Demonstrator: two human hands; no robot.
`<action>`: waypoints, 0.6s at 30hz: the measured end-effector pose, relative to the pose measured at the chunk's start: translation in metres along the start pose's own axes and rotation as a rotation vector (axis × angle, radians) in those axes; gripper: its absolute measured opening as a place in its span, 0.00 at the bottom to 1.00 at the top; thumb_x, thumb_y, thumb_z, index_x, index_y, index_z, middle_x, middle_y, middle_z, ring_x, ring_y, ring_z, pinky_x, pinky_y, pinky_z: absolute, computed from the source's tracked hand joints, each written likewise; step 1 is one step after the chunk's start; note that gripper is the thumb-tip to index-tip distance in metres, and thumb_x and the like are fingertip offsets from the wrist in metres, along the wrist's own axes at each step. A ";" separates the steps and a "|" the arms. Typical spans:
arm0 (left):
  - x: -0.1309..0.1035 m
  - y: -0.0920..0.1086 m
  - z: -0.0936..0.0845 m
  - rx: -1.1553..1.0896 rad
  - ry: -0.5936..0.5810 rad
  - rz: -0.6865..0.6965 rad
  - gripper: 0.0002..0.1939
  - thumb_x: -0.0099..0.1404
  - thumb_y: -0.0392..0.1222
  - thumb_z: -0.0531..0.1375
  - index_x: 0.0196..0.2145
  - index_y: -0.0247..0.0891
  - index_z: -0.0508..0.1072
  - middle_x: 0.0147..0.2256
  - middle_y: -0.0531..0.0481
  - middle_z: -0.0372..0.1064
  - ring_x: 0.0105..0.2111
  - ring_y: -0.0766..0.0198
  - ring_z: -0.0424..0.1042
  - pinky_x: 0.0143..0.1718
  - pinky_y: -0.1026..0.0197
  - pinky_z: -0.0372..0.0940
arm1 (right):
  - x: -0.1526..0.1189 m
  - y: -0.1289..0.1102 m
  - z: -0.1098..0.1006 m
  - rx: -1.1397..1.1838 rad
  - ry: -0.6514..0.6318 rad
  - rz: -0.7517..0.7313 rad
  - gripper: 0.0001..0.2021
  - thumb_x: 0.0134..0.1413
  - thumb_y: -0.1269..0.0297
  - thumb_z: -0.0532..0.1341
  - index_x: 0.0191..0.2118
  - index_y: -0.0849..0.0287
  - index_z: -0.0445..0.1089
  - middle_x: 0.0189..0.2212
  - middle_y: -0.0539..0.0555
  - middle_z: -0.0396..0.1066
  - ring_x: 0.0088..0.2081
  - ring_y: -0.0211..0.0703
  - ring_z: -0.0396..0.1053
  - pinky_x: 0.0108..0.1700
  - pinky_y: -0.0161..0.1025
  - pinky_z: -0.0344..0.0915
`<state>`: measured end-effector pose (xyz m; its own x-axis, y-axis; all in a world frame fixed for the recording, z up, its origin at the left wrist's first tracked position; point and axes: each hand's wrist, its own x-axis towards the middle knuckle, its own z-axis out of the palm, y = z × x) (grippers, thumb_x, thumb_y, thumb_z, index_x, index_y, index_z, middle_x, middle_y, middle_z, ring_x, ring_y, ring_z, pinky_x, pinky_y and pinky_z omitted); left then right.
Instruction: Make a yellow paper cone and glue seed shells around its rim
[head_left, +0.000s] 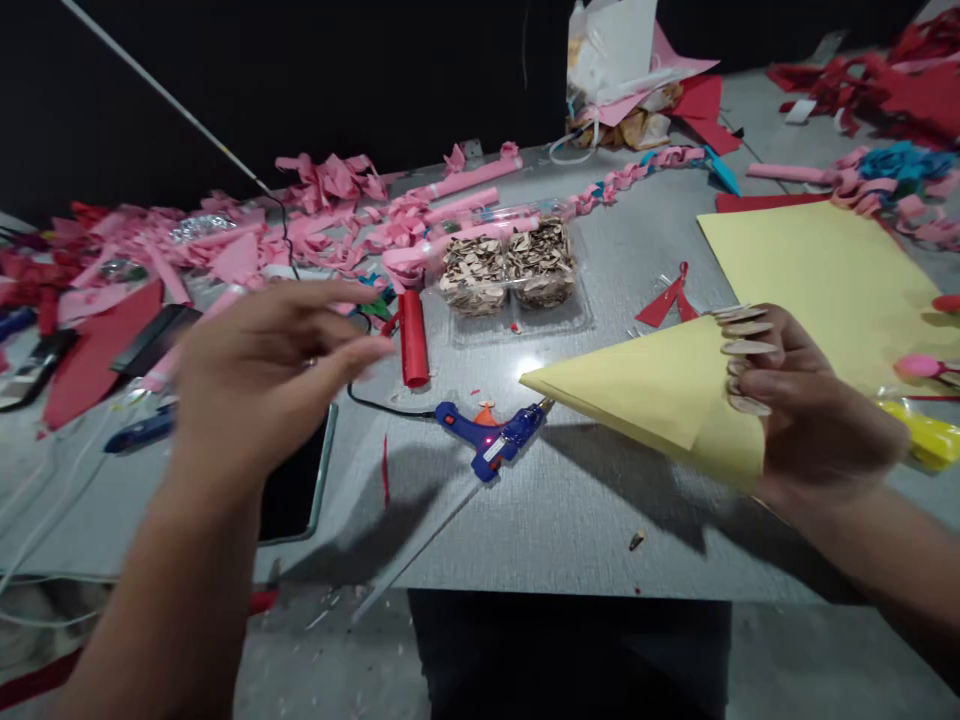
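My right hand [802, 400] grips a yellow paper cone [637, 390] near its wide end, with the tip pointing left. Several flat, pale seed-like pieces [748, 348] line the rim by my fingers. Raised over the left side of the table, my left hand [277, 370] has thumb and fingers apart and nothing visible between them; it is slightly blurred. Between the hands lies a blue glue gun [495, 440] with a lit red light, its nozzle near the cone's tip and a glue stick out the back. Behind it sits a clear two-compartment box [517, 325] filled with similar pieces [472, 270].
Pink paper scraps [330, 190] spread along the back left. A red paper tube [413, 340] stands beside the box. A phone [296, 490] lies under my left arm. Yellow sheets [832, 280] rest at right. The glue gun's cord [390, 408] runs left.
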<state>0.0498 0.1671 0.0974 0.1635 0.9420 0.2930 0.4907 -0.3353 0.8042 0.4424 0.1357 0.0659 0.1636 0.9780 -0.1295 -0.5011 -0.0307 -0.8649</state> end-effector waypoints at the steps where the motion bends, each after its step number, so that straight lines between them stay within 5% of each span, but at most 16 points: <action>1: 0.000 -0.008 0.007 -0.025 -0.013 -0.025 0.31 0.58 0.46 0.82 0.58 0.66 0.85 0.47 0.56 0.88 0.46 0.50 0.88 0.44 0.48 0.85 | 0.001 0.000 0.000 -0.022 0.018 -0.014 0.14 0.23 0.76 0.71 0.19 0.54 0.67 0.19 0.44 0.61 0.18 0.31 0.55 0.20 0.32 0.48; 4: 0.007 -0.028 0.024 -0.113 0.102 -0.121 0.24 0.52 0.45 0.84 0.47 0.61 0.90 0.41 0.54 0.88 0.38 0.54 0.86 0.43 0.48 0.85 | 0.005 0.001 -0.002 -0.049 0.043 -0.063 0.14 0.25 0.76 0.70 0.21 0.54 0.68 0.21 0.45 0.60 0.19 0.32 0.54 0.21 0.35 0.49; 8: 0.038 -0.037 0.026 -0.165 0.325 -0.042 0.05 0.63 0.45 0.78 0.38 0.52 0.90 0.25 0.56 0.79 0.24 0.65 0.76 0.34 0.57 0.78 | 0.009 0.004 -0.006 -0.051 0.069 -0.094 0.13 0.25 0.75 0.70 0.21 0.54 0.68 0.22 0.46 0.60 0.21 0.35 0.56 0.23 0.37 0.52; 11: 0.079 -0.039 0.024 -0.183 0.162 0.048 0.21 0.54 0.36 0.81 0.46 0.45 0.89 0.42 0.49 0.87 0.38 0.61 0.83 0.44 0.57 0.80 | 0.011 0.004 -0.007 -0.073 0.098 -0.095 0.15 0.23 0.74 0.71 0.21 0.54 0.67 0.24 0.47 0.61 0.23 0.35 0.57 0.23 0.35 0.53; 15: 0.142 -0.050 0.034 0.000 0.205 0.080 0.06 0.62 0.39 0.78 0.36 0.38 0.87 0.28 0.49 0.80 0.31 0.61 0.78 0.39 0.55 0.75 | 0.012 0.004 -0.006 -0.062 0.106 -0.067 0.16 0.22 0.74 0.72 0.21 0.54 0.67 0.25 0.48 0.66 0.24 0.36 0.61 0.23 0.33 0.58; 18: 0.180 -0.059 0.048 0.125 0.062 0.053 0.03 0.63 0.34 0.75 0.35 0.37 0.86 0.29 0.49 0.80 0.33 0.61 0.77 0.42 0.53 0.74 | 0.013 0.006 -0.007 -0.049 0.081 -0.047 0.16 0.22 0.75 0.73 0.20 0.54 0.68 0.23 0.46 0.66 0.23 0.34 0.61 0.23 0.32 0.60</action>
<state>0.0915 0.3574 0.0781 0.1405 0.9193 0.3677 0.5860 -0.3766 0.7175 0.4473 0.1469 0.0560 0.2550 0.9588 -0.1253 -0.4496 0.0028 -0.8932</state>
